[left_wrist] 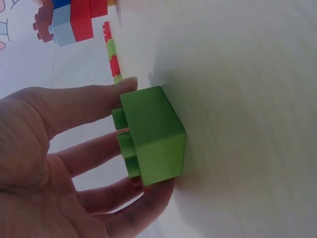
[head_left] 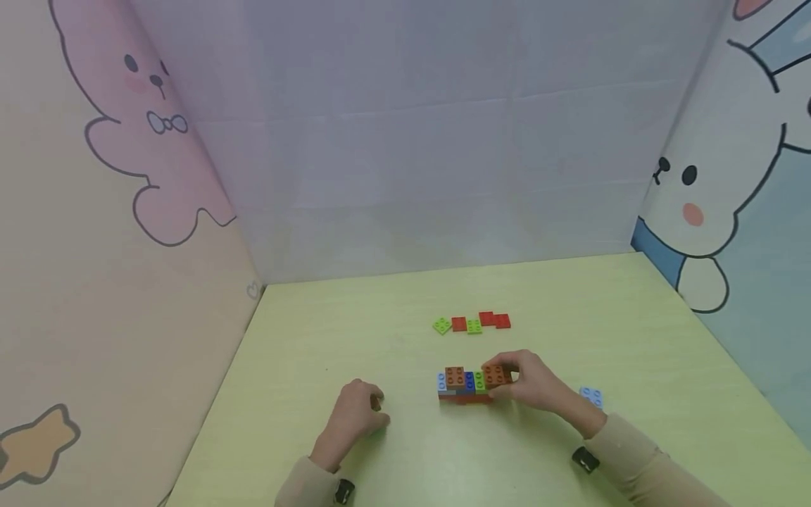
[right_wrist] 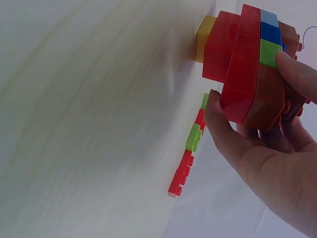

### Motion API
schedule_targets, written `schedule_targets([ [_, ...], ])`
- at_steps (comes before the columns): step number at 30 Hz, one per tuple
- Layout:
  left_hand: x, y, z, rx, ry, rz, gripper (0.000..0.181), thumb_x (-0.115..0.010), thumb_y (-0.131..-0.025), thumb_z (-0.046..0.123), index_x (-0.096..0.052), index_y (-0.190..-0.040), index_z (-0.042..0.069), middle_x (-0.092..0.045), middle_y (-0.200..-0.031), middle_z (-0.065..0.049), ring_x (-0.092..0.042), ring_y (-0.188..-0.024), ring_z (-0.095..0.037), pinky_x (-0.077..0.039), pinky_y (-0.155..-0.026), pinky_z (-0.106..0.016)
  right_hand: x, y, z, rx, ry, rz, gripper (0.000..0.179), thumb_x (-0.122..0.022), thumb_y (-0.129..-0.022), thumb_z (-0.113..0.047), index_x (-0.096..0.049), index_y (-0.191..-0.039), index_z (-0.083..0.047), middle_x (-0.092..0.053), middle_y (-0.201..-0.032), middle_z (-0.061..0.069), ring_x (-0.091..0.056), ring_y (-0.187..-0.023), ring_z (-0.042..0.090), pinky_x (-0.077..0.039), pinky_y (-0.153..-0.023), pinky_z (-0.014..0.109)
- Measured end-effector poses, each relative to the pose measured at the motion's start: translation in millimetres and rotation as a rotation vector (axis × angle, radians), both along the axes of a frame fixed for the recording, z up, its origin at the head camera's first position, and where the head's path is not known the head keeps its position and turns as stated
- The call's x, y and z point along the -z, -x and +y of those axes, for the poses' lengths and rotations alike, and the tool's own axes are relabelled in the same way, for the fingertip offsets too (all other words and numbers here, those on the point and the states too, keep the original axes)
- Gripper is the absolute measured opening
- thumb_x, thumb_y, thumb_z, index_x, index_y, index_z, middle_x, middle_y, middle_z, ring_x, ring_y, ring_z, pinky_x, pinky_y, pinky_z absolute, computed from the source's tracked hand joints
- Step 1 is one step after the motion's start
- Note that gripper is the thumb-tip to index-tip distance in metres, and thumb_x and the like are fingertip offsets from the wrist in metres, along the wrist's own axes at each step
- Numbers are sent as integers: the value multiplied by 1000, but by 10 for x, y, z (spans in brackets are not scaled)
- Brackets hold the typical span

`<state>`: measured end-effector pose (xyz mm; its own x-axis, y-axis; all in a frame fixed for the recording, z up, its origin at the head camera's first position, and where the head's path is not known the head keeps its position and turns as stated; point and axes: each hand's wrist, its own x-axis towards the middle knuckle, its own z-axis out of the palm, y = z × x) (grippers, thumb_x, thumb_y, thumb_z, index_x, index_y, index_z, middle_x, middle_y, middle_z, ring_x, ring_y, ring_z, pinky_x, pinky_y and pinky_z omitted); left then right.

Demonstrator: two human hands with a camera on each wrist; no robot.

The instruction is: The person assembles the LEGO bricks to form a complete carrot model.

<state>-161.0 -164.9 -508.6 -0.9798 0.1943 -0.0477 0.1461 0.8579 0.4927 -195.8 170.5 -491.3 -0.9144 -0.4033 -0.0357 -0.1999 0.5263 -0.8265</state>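
Note:
In the left wrist view a green toy building brick [left_wrist: 158, 134] sits between the thumb and fingers of my left hand [head_left: 355, 412]; its studs face the palm. That brick is hidden from the head view. My right hand [head_left: 535, 384] grips the right end of a built block stack [right_wrist: 240, 69], thumb on one side and fingers on the other. The stack has red and yellow bricks below, then light blue, dark blue, green and brown ones. Two brown bricks [head_left: 455, 377] stand on top, the right one partly covered by my fingers.
Behind the stack lies a loose row of small flat bricks, red [head_left: 459, 324] and green [head_left: 474, 326]. A light blue brick [head_left: 591, 396] lies beside my right forearm, partly hidden. The pale table [head_left: 317, 331] meets cloth walls at the back and sides.

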Motion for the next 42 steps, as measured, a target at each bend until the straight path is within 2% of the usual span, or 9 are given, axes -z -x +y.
schedule_targets([
  [5, 1, 0, 10, 12, -61, -7, 14, -75, -69, -3, -71, -83, -1, -57, -70, 3, -52, -70, -15, -46, -62, -33, -11, -26, 4, -7, -3, 7, 37, -82, -74, -9, -70, -108, -7, -64, -110, 3, -56, -104, 27, -43, -89, 53],
  [9, -38, 32, 68, 6, -85, 39, 14, -70, -70, -7, -72, -82, 0, -61, -72, 1, -54, -70, -15, -48, -62, -34, -24, -36, 10, -6, 2, 9, 36, -81, -74, -8, -70, -108, -8, -64, -110, 3, -56, -105, 27, -43, -89, 53],
  [13, -142, 81, 171, 8, -96, 102, 16, -70, -74, -6, -72, -89, -3, -62, -74, 0, -56, -70, -15, -49, -63, -33, -21, -38, 10, -7, 3, 17, 35, -81, -75, -9, -70, -108, -8, -64, -109, 2, -56, -104, 26, -43, -89, 52],
  [19, -359, 149, 379, 57, -96, 107, 17, -71, -77, -5, -72, -94, -2, -63, -78, 1, -56, -75, -16, -49, -67, -32, -16, -47, 20, -18, 8, 31, 35, -81, -74, -9, -70, -107, -9, -64, -108, 1, -56, -102, 25, -44, -88, 52],
  [24, -481, 177, 537, 113, -99, 162, 18, -72, -77, -4, -72, -95, 1, -63, -79, 3, -56, -76, -14, -48, -68, -31, -12, -53, 8, 6, 2, 15, 34, -81, -75, -9, -70, -107, -11, -63, -107, 0, -56, -101, 23, -44, -88, 51],
  [30, -625, 186, 693, 130, -96, 175, 25, -72, -78, -2, -71, -103, 3, -61, -80, 6, -53, -75, -10, -47, -68, -27, -33, -57, 7, -1, 8, 11, 35, -80, -75, -9, -70, -109, -8, -64, -107, 0, -55, -100, 23, -43, -89, 52],
  [33, -687, 198, 767, 135, -120, 167, 32, -72, -77, -3, -67, -109, 1, -61, -79, 7, -54, -73, -9, -47, -68, -26, -38, -53, 14, -10, 12, 16, 35, -80, -75, -8, -69, -108, -7, -64, -107, 1, -56, -100, 24, -43, -88, 53],
  [36, -730, 210, 841, 149, -142, 168, 30, -72, -77, -3, -67, -106, 2, -61, -78, 7, -54, -72, -8, -47, -67, -25, -29, -44, 22, -19, 14, 23, 35, -81, -75, -9, -69, -108, -7, -64, -106, 0, -56, -100, 23, -44, -88, 52],
  [42, -758, 228, 987, 211, -159, 182, 33, -76, -76, 2, -68, -108, 2, -60, -86, 5, -53, -75, -7, -46, -66, -22, -9, -29, 33, -26, 17, 31, 34, -81, -74, -9, -70, -106, -9, -64, -103, -1, -57, -97, 21, -45, -85, 49],
])
